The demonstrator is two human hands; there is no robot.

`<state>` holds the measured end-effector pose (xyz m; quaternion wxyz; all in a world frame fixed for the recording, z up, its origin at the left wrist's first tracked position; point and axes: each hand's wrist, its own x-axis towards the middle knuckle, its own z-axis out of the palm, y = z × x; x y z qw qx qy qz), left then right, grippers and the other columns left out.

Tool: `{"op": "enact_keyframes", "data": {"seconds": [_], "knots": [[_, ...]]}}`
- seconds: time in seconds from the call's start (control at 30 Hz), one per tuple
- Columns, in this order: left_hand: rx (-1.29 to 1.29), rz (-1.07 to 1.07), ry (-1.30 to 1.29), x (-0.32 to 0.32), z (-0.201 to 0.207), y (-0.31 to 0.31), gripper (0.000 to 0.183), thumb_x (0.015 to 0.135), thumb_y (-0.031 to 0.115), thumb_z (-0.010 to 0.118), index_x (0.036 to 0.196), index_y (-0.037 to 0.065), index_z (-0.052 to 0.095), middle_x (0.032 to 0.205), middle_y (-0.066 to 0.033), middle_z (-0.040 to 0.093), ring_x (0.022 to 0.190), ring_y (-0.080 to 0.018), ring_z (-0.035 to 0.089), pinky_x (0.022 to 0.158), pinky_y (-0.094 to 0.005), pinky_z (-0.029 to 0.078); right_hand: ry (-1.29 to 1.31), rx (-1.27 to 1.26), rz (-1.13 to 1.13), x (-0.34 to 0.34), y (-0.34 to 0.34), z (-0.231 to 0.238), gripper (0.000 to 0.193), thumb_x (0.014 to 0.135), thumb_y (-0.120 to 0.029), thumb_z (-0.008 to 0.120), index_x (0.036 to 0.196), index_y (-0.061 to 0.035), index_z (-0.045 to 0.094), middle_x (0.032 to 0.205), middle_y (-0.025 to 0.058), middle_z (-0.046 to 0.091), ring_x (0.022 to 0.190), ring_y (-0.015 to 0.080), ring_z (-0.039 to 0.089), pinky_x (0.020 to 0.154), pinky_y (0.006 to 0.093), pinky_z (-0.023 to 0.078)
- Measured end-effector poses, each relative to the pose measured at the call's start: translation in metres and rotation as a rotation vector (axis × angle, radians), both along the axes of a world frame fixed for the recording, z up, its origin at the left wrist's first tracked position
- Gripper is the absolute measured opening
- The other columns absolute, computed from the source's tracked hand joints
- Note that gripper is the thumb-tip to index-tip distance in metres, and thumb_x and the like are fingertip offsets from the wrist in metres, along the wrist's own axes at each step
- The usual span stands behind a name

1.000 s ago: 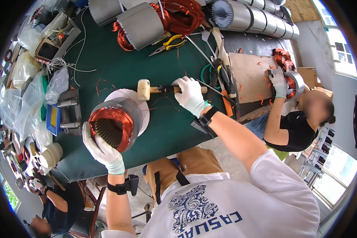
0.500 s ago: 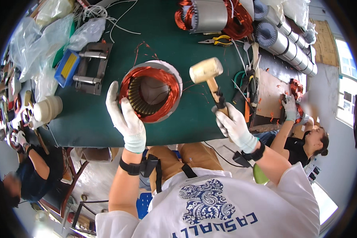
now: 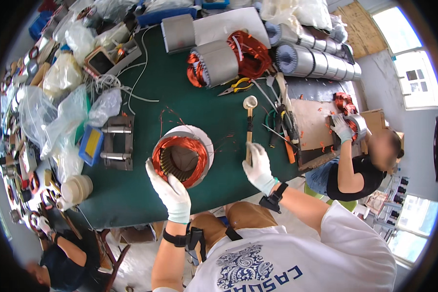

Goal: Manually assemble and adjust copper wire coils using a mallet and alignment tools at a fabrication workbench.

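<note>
A motor stator (image 3: 208, 146) stands on the green table in front of me, its open end ringed with copper windings. My left hand (image 3: 171, 195), in a white glove, grips the lower left of its rim, fingers outside and thumb over the windings. Thin copper wire ends stick out beyond the stator's far side. To the right, my gloved right hand (image 3: 259, 169) is closed around the lower handle of a pale-headed mallet (image 3: 249, 124). The mallet points away from me; whether it rests on the table I cannot tell.
Yellow-handled pliers (image 3: 238, 86) and several hand tools (image 3: 280, 121) lie beyond the mallet. Another wound stator (image 3: 216, 61) is farther back. On the left are a metal frame (image 3: 118, 142), a blue box (image 3: 90, 145) and plastic bags. Co-workers sit at both sides.
The mallet has turned so its handle runs straight away from me, and its head has swung round. My left hand stays at the stator's rim. The whole view has shifted.
</note>
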<state>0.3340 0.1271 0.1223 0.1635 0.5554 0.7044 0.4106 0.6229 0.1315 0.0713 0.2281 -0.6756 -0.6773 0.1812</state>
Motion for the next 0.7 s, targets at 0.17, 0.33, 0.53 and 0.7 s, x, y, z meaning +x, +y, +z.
{"op": "enact_keyframes", "data": {"seconds": [0.17,0.33,0.53,0.7], "knots": [[-0.014,-0.158,0.029,-0.026,-0.004,0.012,0.060,0.105,0.018,0.044,0.155,-0.011,0.029,0.158,-0.0286,0.038,0.146,-0.0428,0.040,0.123,-0.0456,0.029,0.081,-0.195,0.049,0.011,-0.056,0.044,0.052,0.079,-0.008,0.070,0.130,-0.0104,0.062,0.131,0.0191,0.059,0.118,0.0414,0.059,0.101,0.0491,0.050],[-0.018,-0.238,0.154,-0.048,-0.005,0.028,0.058,0.103,0.017,0.048,0.154,-0.006,0.036,0.155,-0.0260,0.044,0.143,-0.0416,0.044,0.121,-0.0461,0.032,0.057,-0.199,-0.003,0.067,-0.084,0.053,0.033,0.084,-0.009,0.066,0.117,-0.0083,0.069,0.125,0.0189,0.062,0.115,0.0405,0.061,0.101,0.0470,0.051],[-0.013,-0.191,0.233,-0.023,0.028,0.063,0.052,0.097,0.012,0.054,0.146,-0.006,0.046,0.147,-0.0256,0.051,0.136,-0.0421,0.049,0.117,-0.0484,0.036,0.080,-0.087,-0.072,0.120,-0.035,0.068,0.028,0.086,-0.008,0.066,0.114,-0.0059,0.068,0.117,0.0181,0.064,0.112,0.0394,0.061,0.099,0.0457,0.051],[-0.045,-0.207,0.441,0.003,0.032,0.075,0.051,0.088,0.007,0.058,0.138,-0.002,0.056,0.137,-0.0229,0.059,0.127,-0.0415,0.055,0.111,-0.0502,0.041,0.068,0.165,0.102,0.141,0.101,0.076,0.031,0.090,-0.010,0.065,0.120,-0.0034,0.064,0.117,0.0197,0.064,0.112,0.0402,0.061,0.098,0.0465,0.050]]}}
